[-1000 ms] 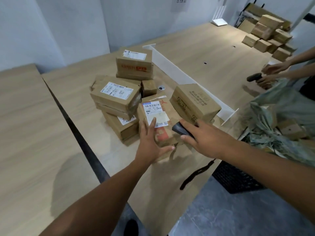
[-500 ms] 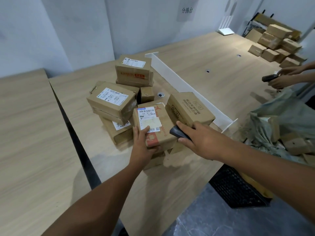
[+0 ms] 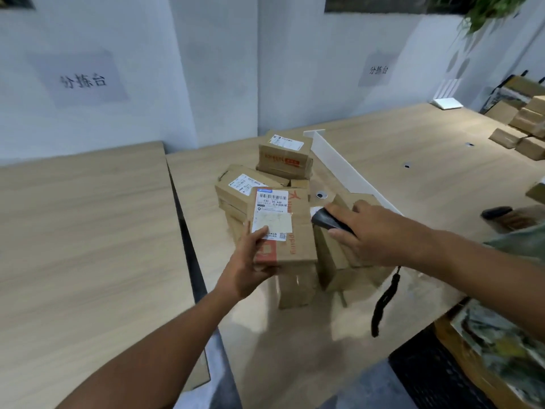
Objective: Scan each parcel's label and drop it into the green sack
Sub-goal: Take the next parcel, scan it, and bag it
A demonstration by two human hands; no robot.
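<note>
In the upper left of the frame a grey paper sign (image 3: 84, 79) hangs on the wall. Below it, the pale wooden tabletop (image 3: 88, 225) fills the left side. Near the centre my left hand (image 3: 247, 267) grips a brown parcel (image 3: 295, 240). The thumb lies on the lower edge of its white label (image 3: 272, 212), and the other fingers are curled under the box. The parcel is tilted with the label toward me. It is over the lower boxes of the pile (image 3: 283, 156), and I cannot tell if it touches them. The pile stands on the tabletop beside a white divider (image 3: 333, 156). Just right of the parcel, my right hand (image 3: 374, 231) is clenched around a black scanner (image 3: 327, 219), whose head points at the parcel's right edge. Its coiled black cable (image 3: 385, 299) hangs down below the wrist. At the lower right edge a part of the green sack (image 3: 501, 343) shows, well apart from the parcel. A black crate (image 3: 433, 376) is just left of it.
</note>
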